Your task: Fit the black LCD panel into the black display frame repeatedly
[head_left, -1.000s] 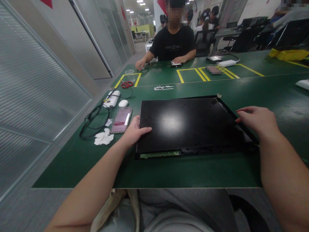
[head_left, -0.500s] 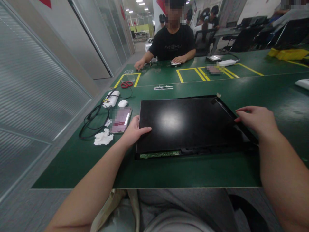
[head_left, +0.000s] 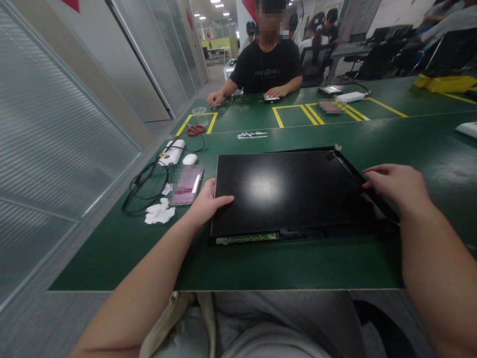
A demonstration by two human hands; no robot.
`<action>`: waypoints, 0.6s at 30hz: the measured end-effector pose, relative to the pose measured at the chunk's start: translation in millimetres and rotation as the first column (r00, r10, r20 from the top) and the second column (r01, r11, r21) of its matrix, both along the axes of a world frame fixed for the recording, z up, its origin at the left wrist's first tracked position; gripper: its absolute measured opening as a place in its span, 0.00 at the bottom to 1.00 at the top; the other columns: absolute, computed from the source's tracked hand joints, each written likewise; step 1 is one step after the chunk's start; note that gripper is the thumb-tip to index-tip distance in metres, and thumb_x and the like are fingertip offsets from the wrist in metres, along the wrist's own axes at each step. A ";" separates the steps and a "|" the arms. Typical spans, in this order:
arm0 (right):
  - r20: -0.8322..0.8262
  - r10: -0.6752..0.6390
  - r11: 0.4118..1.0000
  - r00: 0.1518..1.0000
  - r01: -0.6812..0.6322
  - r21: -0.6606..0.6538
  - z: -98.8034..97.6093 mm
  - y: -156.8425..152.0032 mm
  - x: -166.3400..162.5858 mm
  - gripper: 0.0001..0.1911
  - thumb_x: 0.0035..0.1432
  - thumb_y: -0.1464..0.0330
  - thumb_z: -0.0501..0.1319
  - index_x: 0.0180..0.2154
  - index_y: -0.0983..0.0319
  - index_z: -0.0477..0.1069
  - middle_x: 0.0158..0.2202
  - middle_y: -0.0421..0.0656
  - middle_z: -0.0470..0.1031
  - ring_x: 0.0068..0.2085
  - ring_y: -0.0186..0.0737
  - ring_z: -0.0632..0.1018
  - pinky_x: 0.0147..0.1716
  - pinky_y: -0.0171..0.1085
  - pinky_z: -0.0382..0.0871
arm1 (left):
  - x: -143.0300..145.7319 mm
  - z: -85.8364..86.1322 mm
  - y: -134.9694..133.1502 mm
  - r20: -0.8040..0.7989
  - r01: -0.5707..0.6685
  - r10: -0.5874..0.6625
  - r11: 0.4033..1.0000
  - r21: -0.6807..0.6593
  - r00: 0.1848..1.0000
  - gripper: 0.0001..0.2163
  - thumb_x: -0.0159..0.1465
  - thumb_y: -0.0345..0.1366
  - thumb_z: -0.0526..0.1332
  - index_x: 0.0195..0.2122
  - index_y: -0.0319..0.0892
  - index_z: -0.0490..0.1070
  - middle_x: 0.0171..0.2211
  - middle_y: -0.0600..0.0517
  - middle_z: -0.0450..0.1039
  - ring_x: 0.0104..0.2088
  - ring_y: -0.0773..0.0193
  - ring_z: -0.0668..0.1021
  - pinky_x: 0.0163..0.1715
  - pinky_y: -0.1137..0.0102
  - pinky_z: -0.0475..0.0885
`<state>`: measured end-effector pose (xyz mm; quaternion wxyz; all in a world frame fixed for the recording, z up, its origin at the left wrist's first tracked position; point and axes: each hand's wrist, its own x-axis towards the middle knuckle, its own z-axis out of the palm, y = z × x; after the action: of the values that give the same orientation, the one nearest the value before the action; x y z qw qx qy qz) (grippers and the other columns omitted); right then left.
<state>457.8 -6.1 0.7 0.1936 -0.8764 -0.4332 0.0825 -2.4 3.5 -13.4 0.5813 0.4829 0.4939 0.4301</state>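
A large black screen panel (head_left: 286,191) lies flat on the green table (head_left: 261,268) in front of me, a green circuit strip showing along its near edge. My left hand (head_left: 204,204) grips the panel's left edge, thumb on top. My right hand (head_left: 398,186) holds the right edge where a thin black frame sits, fingers curled over it.
Left of the panel lie a phone (head_left: 186,185), a white crumpled tissue (head_left: 160,211), a black cable (head_left: 143,184), a white mouse (head_left: 190,159) and red scissors (head_left: 196,130). A person in a black shirt (head_left: 266,67) works at the far side. Yellow floor-tape boxes mark the far table.
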 end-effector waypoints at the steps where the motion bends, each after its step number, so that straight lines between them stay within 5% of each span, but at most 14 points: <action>1: 0.000 0.000 1.000 1.000 0.000 -0.010 1.3 -0.6 -1.0 0.18 0.51 0.62 0.59 0.41 0.56 0.82 0.27 0.40 0.81 0.31 0.46 0.78 0.37 0.44 0.68 | -0.1 -0.5 0.0 0.005 0.003 -0.003 1.000 -0.003 1.000 0.32 0.47 0.31 0.77 0.52 0.42 0.65 0.48 0.44 0.79 0.54 0.43 0.80 0.56 0.48 0.73; 18: 0.011 0.030 1.000 0.999 -0.030 0.003 -4.6 2.4 7.2 0.17 0.49 0.61 0.59 0.38 0.55 0.82 0.27 0.41 0.81 0.30 0.47 0.79 0.38 0.46 0.69 | 1.3 -0.5 -0.1 -0.011 -0.004 0.004 1.000 0.000 1.000 0.33 0.46 0.32 0.77 0.51 0.42 0.64 0.46 0.44 0.79 0.53 0.44 0.80 0.55 0.50 0.73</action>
<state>464.9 -3.7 -3.9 0.1912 -0.8699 -0.4475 0.0801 -1.1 3.4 -13.9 0.5776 0.4843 0.4980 0.4287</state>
